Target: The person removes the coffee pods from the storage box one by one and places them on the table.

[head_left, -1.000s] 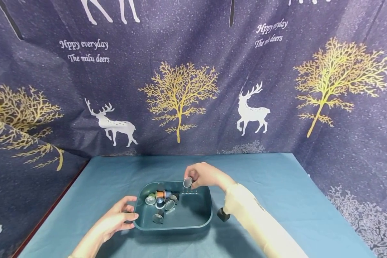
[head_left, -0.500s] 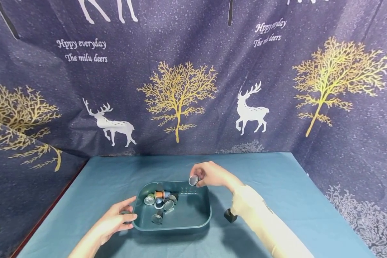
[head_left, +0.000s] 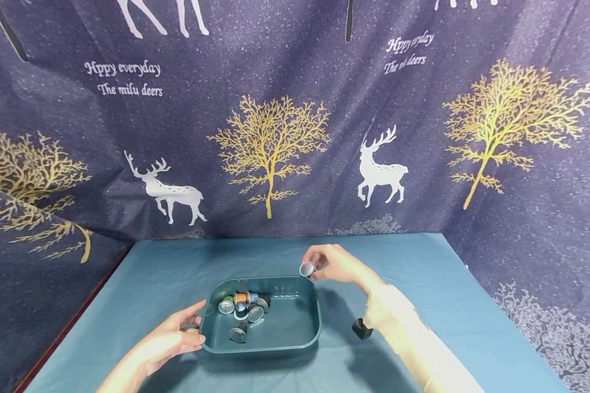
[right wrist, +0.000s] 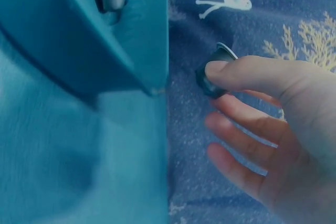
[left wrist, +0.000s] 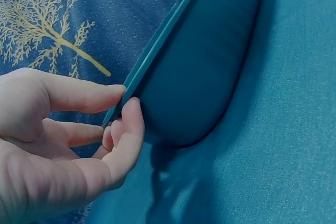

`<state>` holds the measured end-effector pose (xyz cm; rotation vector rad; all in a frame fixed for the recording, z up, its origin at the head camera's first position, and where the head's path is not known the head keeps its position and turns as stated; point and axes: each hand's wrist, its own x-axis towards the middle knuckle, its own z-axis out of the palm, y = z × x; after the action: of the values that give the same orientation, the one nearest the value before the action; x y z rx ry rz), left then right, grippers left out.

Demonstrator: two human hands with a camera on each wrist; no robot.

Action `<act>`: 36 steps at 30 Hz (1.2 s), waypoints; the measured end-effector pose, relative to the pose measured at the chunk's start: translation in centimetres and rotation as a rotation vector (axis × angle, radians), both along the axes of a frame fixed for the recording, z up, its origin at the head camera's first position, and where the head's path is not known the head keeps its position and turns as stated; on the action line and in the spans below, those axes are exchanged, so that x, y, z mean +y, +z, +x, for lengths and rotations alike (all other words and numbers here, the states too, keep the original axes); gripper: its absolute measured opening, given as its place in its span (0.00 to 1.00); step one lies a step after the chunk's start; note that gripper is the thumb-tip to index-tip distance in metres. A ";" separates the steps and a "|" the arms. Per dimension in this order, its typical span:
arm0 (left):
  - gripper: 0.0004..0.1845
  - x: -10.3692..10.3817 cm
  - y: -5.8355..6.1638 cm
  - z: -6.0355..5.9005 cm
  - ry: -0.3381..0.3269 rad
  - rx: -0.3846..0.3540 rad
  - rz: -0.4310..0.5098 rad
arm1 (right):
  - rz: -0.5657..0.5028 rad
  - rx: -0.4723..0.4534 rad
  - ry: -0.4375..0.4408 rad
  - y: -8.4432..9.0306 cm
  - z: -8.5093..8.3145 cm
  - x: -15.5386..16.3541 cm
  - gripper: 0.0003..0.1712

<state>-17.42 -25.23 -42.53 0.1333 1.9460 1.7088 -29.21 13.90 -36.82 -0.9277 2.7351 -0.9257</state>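
Head view: one pod (head_left: 307, 268) pinched at the far right corner of the tray (head_left: 290, 322)

And here, in the head view, it's the right hand (head_left: 341, 265) with thumb and finger clamped on that pod! It sits at the left side of the fingertips, lid turned to the camera, long axis pointing back from us, raised just past the tray's far right corner. The right hand is the near one; the left hand (head_left: 174, 333) is well away, at the tray's left end. Count them: one tray, one pod held, and about seven pods (head_left: 255, 313) in the tray's left half, overlapping, so another could hide. One black block (head_left: 362, 328) by the sleeve (head_left: 418, 349), right of the tray.

Left wrist view: the left fingers are clamped on the tray's rim, tips on either side. One pod shows beyond the tray; its inside is hidden.

Right wrist view: thumb across the pod's side, lower fingers spread apart, a clear gap to the tray. Three pods peek from inside, cut off by the edge.
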 end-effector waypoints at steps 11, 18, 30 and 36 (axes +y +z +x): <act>0.50 0.3 -0.2 0.1 0.033 0.015 -0.001 | -0.123 0.063 -0.067 -2.1 -0.2 3.0 0.18; 0.49 0.1 -0.4 0.3 0.050 0.011 0.000 | -0.131 0.050 -0.112 -4.0 -0.3 4.5 0.17; 0.49 0.2 -0.4 0.4 0.065 0.015 0.000 | -0.147 -0.017 -0.126 -7.2 0.1 5.8 0.16; 0.49 0.2 -0.4 0.3 0.065 0.010 0.004 | -0.150 -0.057 -0.114 -8.2 0.2 5.6 0.16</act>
<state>-17.08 -25.00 -42.91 0.0810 1.9748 1.7569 -28.99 19.51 -45.01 -0.7601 2.7249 -1.1728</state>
